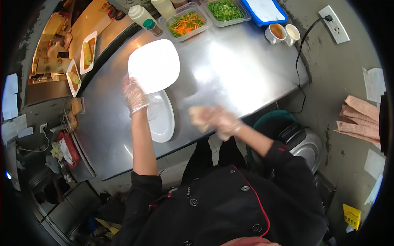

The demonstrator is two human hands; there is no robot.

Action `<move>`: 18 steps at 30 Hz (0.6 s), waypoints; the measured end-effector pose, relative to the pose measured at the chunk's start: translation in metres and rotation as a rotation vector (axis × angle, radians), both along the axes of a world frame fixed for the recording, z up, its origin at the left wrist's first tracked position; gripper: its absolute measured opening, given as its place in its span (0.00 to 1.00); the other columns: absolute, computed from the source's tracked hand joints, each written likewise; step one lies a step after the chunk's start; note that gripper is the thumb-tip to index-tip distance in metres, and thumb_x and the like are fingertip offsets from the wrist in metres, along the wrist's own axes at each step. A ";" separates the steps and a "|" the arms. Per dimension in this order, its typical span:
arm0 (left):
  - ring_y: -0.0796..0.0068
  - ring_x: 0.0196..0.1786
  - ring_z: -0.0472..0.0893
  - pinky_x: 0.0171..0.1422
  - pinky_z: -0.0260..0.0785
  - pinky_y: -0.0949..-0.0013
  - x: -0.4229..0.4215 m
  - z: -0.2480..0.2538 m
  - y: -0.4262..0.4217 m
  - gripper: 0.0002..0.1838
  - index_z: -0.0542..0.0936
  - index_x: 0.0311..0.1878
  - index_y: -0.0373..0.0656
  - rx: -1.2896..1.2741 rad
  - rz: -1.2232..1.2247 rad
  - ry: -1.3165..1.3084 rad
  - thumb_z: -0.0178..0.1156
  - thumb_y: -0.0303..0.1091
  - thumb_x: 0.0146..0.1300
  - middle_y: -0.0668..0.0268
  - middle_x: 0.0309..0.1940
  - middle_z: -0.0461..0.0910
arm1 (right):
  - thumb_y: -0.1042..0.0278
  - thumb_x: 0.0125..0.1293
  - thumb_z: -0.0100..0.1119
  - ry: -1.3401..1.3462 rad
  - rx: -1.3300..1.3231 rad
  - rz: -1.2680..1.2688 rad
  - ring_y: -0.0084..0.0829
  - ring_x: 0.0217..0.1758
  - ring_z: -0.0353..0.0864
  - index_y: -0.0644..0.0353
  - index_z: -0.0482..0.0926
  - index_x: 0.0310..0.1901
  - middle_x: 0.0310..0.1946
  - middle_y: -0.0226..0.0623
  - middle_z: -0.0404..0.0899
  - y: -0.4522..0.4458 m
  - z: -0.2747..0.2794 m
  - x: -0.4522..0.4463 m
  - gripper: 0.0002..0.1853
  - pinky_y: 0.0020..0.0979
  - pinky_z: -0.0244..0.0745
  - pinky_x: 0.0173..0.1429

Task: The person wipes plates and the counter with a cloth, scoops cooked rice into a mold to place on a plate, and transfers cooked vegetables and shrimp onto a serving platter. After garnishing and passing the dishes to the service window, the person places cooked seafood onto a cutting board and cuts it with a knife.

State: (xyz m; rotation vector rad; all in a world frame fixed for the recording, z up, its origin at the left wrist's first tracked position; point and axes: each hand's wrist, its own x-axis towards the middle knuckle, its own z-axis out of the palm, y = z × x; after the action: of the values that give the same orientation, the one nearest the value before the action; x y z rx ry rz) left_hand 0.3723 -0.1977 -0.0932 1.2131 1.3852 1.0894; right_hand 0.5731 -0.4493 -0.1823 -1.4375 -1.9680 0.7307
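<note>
Steel counter (106, 90), one, bright with glare, set against a scuffed grey wall (328, 69) bearing a white outlet (334, 25) and a plugged-in black cord (297, 65). Along its far edge, from my side of the room: pale squeeze bottle (140, 14); shaker with green cap (152, 28); clear tub of carrot strips and greens (184, 37); clear tub of chopped greens (234, 22); blue-rimmed container (266, 23); two white cups, side by side. Beyond the counter's left edge, a lit ledge (84, 20) with two filled white dishes. Pink towels (359, 119) by the right wall. Principal item: squarish white plate (155, 65), over the counter, overlapping the far end of an oval white plate (167, 119). Left hand (135, 96), in clear plastic glove, at the square plate's near left corner, fingers closed on its rim. Right hand (225, 123), likewise gloved, above the counter's near edge, well apart from the square plate; fingers gathered round a beige bundle (199, 118), possibly cloth, motion-blurred, individual fingers indistinct.
</note>
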 end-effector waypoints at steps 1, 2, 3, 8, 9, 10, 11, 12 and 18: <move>0.73 0.46 0.76 0.51 0.70 0.71 0.004 -0.002 0.000 0.14 0.70 0.52 0.35 -0.003 -0.004 0.036 0.47 0.34 0.69 0.61 0.44 0.76 | 0.59 0.69 0.40 0.104 -0.110 -0.161 0.34 0.67 0.63 0.60 0.64 0.62 0.63 0.38 0.67 -0.003 0.011 0.039 0.23 0.37 0.46 0.74; 0.74 0.47 0.75 0.52 0.68 0.71 0.013 0.007 -0.008 0.14 0.70 0.53 0.35 -0.047 -0.023 0.031 0.47 0.33 0.69 0.62 0.45 0.76 | 0.60 0.69 0.40 0.207 -0.221 -0.318 0.35 0.67 0.63 0.60 0.65 0.62 0.62 0.37 0.67 -0.001 0.020 0.081 0.22 0.38 0.42 0.75; 0.74 0.46 0.75 0.52 0.68 0.71 0.017 0.002 -0.012 0.14 0.70 0.53 0.35 -0.070 -0.016 -0.043 0.48 0.33 0.69 0.62 0.44 0.76 | 0.62 0.70 0.40 0.312 -0.334 -0.474 0.36 0.67 0.63 0.61 0.66 0.61 0.62 0.36 0.68 0.009 0.019 0.107 0.21 0.38 0.37 0.75; 0.71 0.43 0.74 0.51 0.67 0.67 0.043 -0.047 -0.030 0.13 0.71 0.49 0.39 0.173 -0.494 0.779 0.46 0.37 0.70 0.64 0.42 0.74 | 0.70 0.64 0.42 -0.524 -0.097 -0.607 0.42 0.69 0.59 0.65 0.59 0.65 0.62 0.49 0.65 0.085 -0.038 0.051 0.26 0.38 0.47 0.74; 0.73 0.41 0.75 0.48 0.68 0.67 0.065 -0.063 -0.042 0.12 0.73 0.44 0.42 -0.107 -0.250 0.209 0.44 0.38 0.70 0.64 0.38 0.75 | 0.70 0.63 0.42 -0.637 -0.354 -0.369 0.42 0.69 0.59 0.65 0.55 0.66 0.63 0.51 0.63 0.073 -0.009 0.007 0.28 0.38 0.47 0.74; 0.75 0.39 0.75 0.45 0.70 0.67 0.087 -0.082 -0.046 0.13 0.75 0.39 0.44 -0.358 0.007 -0.367 0.42 0.38 0.69 0.65 0.34 0.75 | 0.70 0.61 0.43 -0.219 -0.188 -0.342 0.40 0.69 0.59 0.67 0.56 0.65 0.63 0.53 0.62 0.043 -0.026 -0.029 0.29 0.38 0.50 0.73; 0.76 0.33 0.72 0.40 0.68 0.69 0.095 -0.111 -0.046 0.15 0.73 0.40 0.44 -0.384 -0.029 -0.562 0.41 0.44 0.70 0.68 0.30 0.73 | 0.72 0.58 0.44 -0.307 0.050 -0.277 0.39 0.69 0.59 0.63 0.65 0.61 0.62 0.45 0.65 0.021 -0.047 -0.062 0.26 0.40 0.46 0.75; 0.76 0.28 0.69 0.34 0.65 0.70 0.103 -0.141 -0.045 0.18 0.71 0.42 0.44 -0.423 -0.061 -0.751 0.39 0.49 0.71 0.70 0.26 0.70 | 0.73 0.59 0.43 -0.234 0.064 -0.123 0.41 0.68 0.60 0.62 0.65 0.61 0.62 0.45 0.65 0.006 -0.030 -0.064 0.26 0.40 0.48 0.74; 0.61 0.55 0.74 0.64 0.63 0.64 0.109 -0.094 -0.096 0.20 0.66 0.60 0.41 -0.128 -0.273 0.525 0.46 0.33 0.65 0.53 0.48 0.74 | 0.73 0.64 0.40 -0.101 -0.001 -0.373 0.46 0.66 0.63 0.58 0.66 0.62 0.62 0.48 0.66 -0.052 0.015 0.006 0.24 0.42 0.54 0.70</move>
State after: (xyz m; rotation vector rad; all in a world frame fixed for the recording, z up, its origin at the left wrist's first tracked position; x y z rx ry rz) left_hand 0.4813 -0.2939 -0.1871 1.6072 1.5853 0.4992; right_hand 0.5796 -0.5015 -0.1670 -1.8056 -1.6971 0.4987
